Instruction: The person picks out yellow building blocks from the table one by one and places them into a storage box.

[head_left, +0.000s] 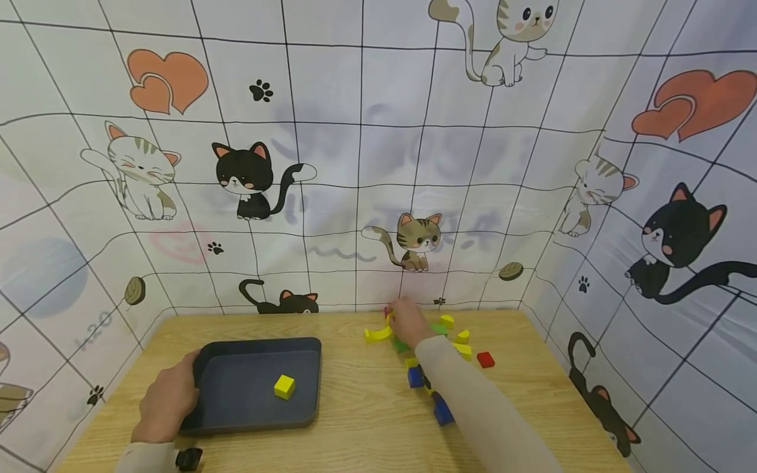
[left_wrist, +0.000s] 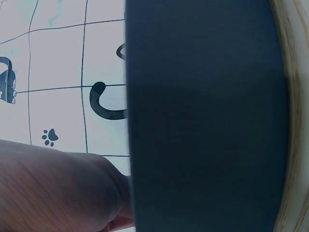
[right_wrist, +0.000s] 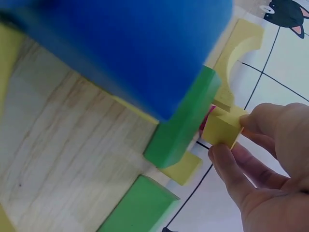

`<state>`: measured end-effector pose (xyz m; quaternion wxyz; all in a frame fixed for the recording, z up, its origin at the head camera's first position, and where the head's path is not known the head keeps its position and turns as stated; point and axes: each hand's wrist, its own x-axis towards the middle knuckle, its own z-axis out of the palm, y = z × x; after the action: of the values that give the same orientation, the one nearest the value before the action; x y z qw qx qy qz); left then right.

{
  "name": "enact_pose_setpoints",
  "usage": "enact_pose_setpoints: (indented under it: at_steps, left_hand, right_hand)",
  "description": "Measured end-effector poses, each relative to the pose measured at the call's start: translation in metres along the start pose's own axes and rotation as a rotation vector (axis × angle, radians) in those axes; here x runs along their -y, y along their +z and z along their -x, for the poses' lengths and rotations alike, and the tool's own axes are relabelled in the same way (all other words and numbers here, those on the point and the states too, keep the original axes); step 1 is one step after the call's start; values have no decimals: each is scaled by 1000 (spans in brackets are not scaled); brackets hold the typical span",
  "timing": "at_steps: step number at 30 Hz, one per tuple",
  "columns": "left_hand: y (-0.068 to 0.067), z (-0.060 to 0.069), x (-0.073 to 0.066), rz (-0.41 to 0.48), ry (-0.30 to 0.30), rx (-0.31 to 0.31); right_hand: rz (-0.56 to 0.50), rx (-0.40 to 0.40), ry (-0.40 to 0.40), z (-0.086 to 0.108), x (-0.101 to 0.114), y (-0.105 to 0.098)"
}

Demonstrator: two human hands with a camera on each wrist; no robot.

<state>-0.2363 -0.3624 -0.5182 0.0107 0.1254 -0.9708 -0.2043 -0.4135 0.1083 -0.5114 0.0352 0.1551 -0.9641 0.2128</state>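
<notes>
In the head view my left hand [head_left: 168, 401] grips the left side of a dark grey tray [head_left: 260, 421], in which a yellow cube [head_left: 284, 387] lies toward the right. The tray's dark side [left_wrist: 207, 116] fills much of the left wrist view, beside my left hand [left_wrist: 63, 188]. At the back of the table, my right hand [head_left: 409, 320] is among the loose blocks. The right wrist view shows my right hand [right_wrist: 270, 159] pinching a yellow block [right_wrist: 222, 126] between thumb and fingers, next to a green block [right_wrist: 186, 118] and a yellow arch [right_wrist: 236, 58].
Near my right forearm lie blue blocks [head_left: 416, 377], a red block [head_left: 486, 359] and several yellow and green pieces. A large blue block [right_wrist: 140, 48] covers the top of the right wrist view. A printed cloth wall [head_left: 331, 151] stands behind the wooden table [head_left: 355, 420].
</notes>
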Motion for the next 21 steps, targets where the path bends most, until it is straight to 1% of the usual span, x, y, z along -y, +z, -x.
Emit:
enact_pose_setpoints:
  at_steps: [3,9,14,18,21]
  left_hand:
    - [-1,1,0,-4,5,-4]
    - [-3,-1,3,1,-1,10]
    - [-6,-7,13,15,22,43]
    - [-8,-10,21,7,73,57]
    - [-11,-10,25,-1,95,62]
  right_hand:
    - [0,-20,-20,-1,1,-2]
    - [15,-72,-119,1,15,-9]
    - [27,-88,-214,7,37,-12]
    - [18,-68,-270,15,58,-8]
    - [10,-44,-324,23,75,-3]
